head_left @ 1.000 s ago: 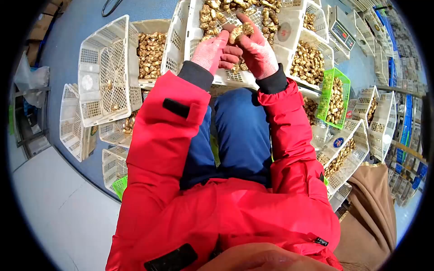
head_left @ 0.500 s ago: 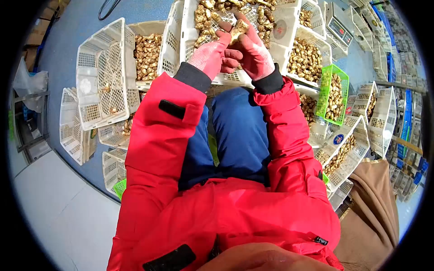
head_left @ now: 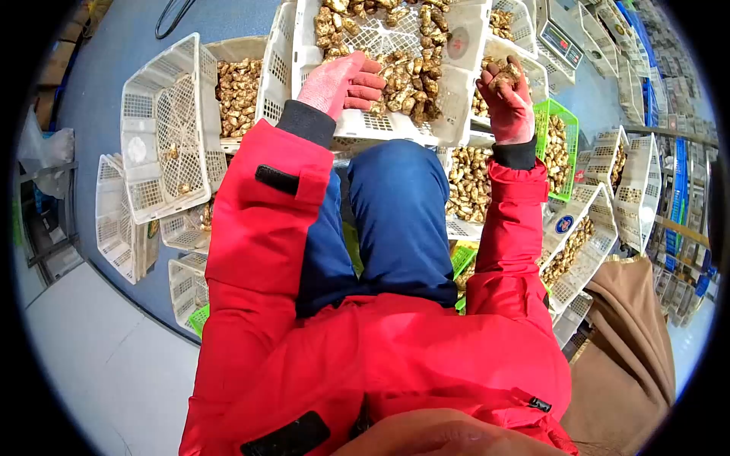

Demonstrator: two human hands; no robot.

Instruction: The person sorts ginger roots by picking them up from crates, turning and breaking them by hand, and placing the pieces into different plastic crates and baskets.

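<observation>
My left hand (head_left: 346, 85), in a pinkish work glove with darker fingers, is above the near left part of a white plastic crate (head_left: 455, 106). Its fingers stretch out to the right, and nothing is in them. Brown-and-cream mushrooms (head_left: 411, 83) lie in that crate, heaped along its sides and near end around a bare mesh floor. To the right, my right hand (head_left: 511, 110), gloved likewise, grips a mushroom (head_left: 503, 76) in its raised fingers. It hovers over another white crate of mushrooms, partly covering it.
A green basket (head_left: 563, 194) of mushrooms stands at the right, below a digital scale (head_left: 561, 44). At the left, a tilted white crate (head_left: 137, 171) holds a few pieces beside a fuller one (head_left: 238, 95). A brown cloth (head_left: 627, 327) hangs at lower right.
My right hand has moved right with a mushroom, away from my left hand and over the neighbouring crate. My left hand has shifted slightly left, its fingers now straighter and off the mushroom.
</observation>
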